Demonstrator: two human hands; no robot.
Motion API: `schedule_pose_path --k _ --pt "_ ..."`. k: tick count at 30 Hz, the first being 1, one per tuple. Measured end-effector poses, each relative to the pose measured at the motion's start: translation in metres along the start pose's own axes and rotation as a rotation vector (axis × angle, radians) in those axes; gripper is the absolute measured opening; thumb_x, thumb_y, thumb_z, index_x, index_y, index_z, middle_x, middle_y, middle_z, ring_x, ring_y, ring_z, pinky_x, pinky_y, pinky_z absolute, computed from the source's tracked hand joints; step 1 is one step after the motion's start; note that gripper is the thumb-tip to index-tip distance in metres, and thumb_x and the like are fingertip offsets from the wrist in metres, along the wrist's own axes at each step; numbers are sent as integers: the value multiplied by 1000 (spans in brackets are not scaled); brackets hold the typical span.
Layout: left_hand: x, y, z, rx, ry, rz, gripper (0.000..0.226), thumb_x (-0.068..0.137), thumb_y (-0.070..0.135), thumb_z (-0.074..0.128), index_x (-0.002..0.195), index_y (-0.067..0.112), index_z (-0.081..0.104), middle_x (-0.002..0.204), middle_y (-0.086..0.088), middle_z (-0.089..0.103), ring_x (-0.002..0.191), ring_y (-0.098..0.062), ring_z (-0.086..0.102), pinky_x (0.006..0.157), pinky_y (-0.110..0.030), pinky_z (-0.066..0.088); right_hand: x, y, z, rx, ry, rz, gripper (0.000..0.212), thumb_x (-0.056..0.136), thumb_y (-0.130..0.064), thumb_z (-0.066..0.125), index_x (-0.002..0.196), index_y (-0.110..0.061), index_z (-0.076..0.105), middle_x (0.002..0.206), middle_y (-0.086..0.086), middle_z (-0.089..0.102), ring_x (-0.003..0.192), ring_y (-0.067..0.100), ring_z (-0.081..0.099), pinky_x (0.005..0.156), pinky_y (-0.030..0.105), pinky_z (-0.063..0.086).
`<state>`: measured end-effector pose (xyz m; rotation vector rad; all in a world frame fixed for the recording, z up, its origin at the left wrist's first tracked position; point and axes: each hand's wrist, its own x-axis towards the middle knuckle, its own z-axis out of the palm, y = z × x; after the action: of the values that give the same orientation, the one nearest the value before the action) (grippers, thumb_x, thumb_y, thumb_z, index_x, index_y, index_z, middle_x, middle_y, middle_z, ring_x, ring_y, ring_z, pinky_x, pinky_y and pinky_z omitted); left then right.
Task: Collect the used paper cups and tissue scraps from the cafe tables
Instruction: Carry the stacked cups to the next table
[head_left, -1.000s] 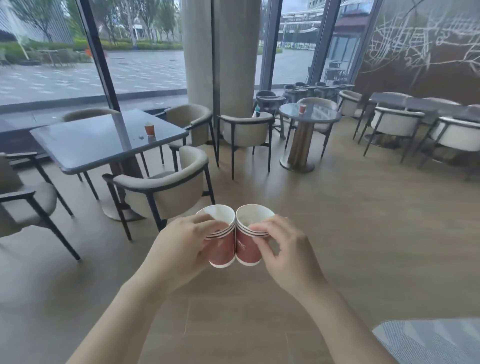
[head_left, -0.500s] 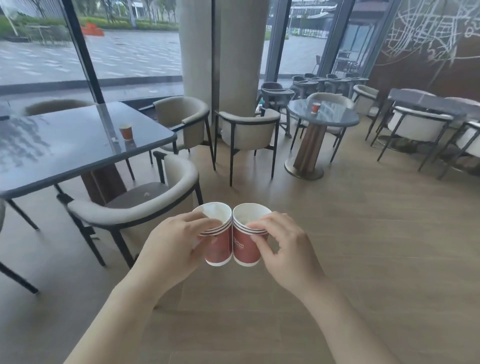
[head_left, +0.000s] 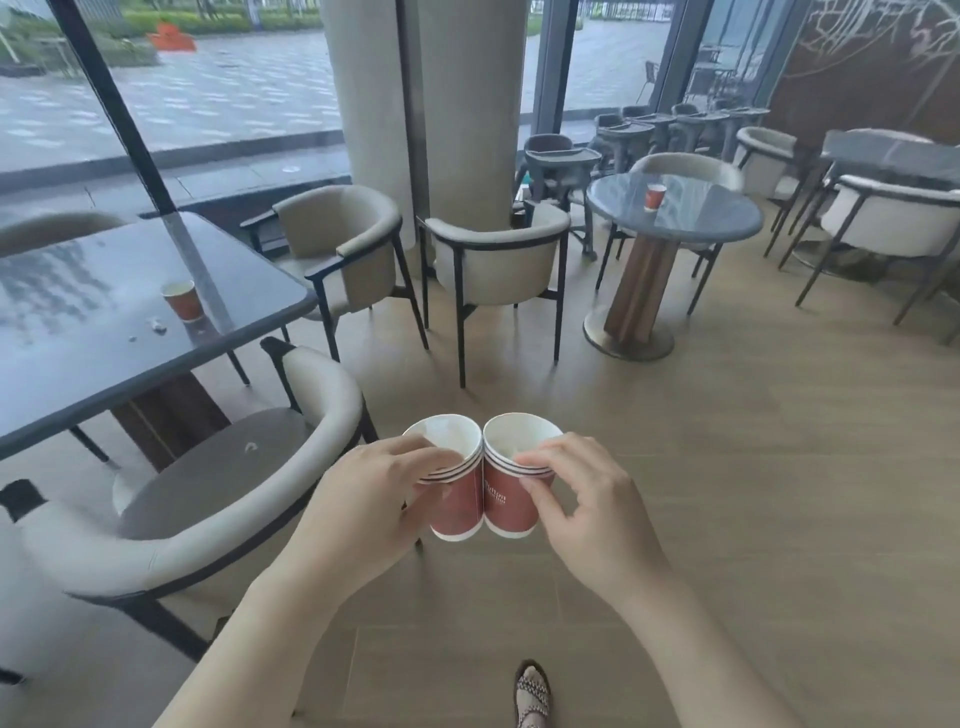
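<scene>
My left hand (head_left: 366, 501) grips a stack of red paper cups (head_left: 457, 506) by the rim. My right hand (head_left: 592, 512) pinches a second red cup stack (head_left: 506, 501) that touches the first, both upright in front of me. Another red paper cup (head_left: 182, 300) stands on the dark square table (head_left: 104, 343) at the left, with small tissue scraps (head_left: 157, 326) beside it. A further red cup (head_left: 655, 197) stands on the round table (head_left: 727, 218) at the back right.
A beige armchair (head_left: 218, 499) stands close at my left between me and the square table. More armchairs (head_left: 493, 260) and a pillar (head_left: 462, 104) lie ahead. Wooden floor (head_left: 753, 467) spreads out to the right. My sandalled foot (head_left: 532, 693) shows below.
I have walked forward: the square table, its cup and the near armchair are closer and further left. Both hands still hold their cup stacks together in the same pose.
</scene>
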<state>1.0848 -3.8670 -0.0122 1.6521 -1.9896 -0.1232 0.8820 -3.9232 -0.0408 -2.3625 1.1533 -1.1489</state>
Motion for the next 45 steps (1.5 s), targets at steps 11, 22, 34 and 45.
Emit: schedule_pose_path --k 11,22,34,45 --pt "183 -58 50 33 53 -198 26 73 6 72 92 25 71 83 14 69 55 -4 44 52 -10 31 187 136 44 95 -118 -90 23 74 1 72 87 -17 68 84 -4 65 81 14 55 78 8 36" --pt "321 -187 76 22 135 -386 25 78 8 70 99 21 72 93 11 69 81 -18 65 68 -30 53 366 225 159 133 -249 -206 21 76 -3 70 90 -18 67 88 -5 64 84 12 54 79 9 35" --pt "499 -357 51 57 196 -427 35 70 0 71 92 28 69 85 17 65 73 -17 62 58 -33 52 594 271 278 173 -337 -242 20 76 -3 71 87 -18 66 89 -7 63 85 8 54 77 5 36" --pt "585 -485 54 123 284 -713 30 71 12 68 91 33 66 87 21 63 69 -12 59 55 -21 41 750 294 417 331 -509 -428 15 74 -5 73 84 -14 66 90 0 64 88 9 53 82 13 38"
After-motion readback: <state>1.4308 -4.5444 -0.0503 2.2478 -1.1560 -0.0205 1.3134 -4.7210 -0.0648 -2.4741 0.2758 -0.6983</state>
